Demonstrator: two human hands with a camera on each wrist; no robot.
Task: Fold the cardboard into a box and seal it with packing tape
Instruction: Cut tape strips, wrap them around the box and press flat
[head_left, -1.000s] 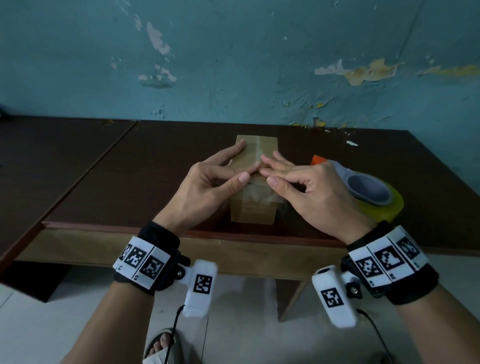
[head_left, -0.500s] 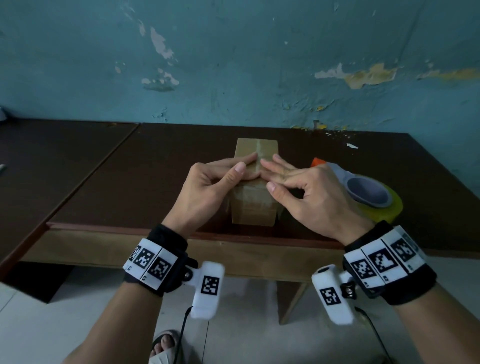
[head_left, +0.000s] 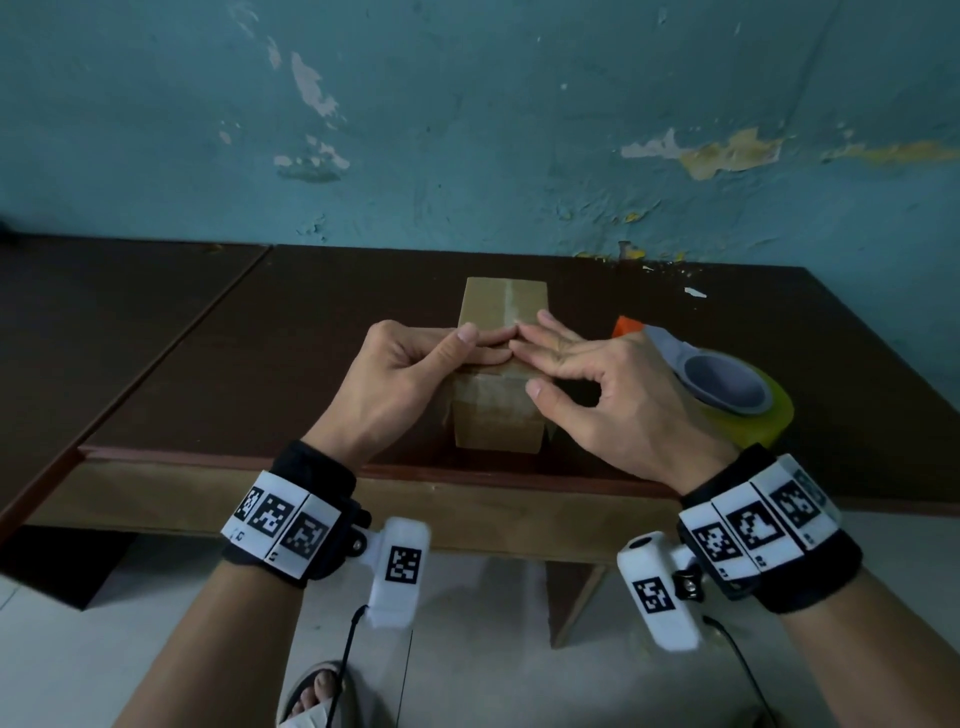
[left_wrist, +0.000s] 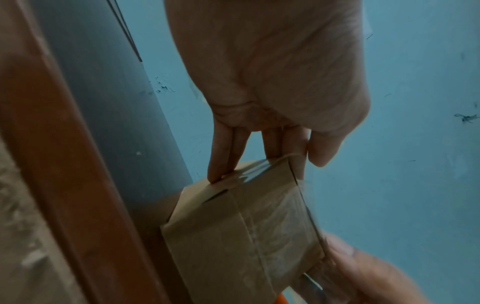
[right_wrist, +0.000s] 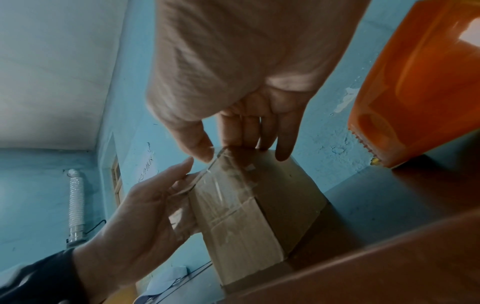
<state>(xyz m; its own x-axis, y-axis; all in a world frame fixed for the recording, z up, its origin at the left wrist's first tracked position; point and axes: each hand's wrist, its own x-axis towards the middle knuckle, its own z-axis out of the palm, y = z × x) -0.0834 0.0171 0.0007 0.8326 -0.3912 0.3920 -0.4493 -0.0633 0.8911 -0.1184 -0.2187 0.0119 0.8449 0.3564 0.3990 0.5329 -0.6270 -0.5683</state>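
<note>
Box (head_left: 498, 364): closed, sits at the table's (head_left: 260, 374) near edge, long axis pointing away from the person
Tape strip (head_left: 511, 306): runs along the top seam and down the near face
Left hand (head_left: 415, 384): straight fingers pressing the top near edge, thumb alongside
Right hand (head_left: 597, 384): fingers flat on top, fingertips meeting the left's at the seam
Nearer hand: neither; the seam lies between them
Tape dispenser (head_left: 727, 395): just right of the right hand
Next, my guess: smooth the tape outward along the seam
</note>
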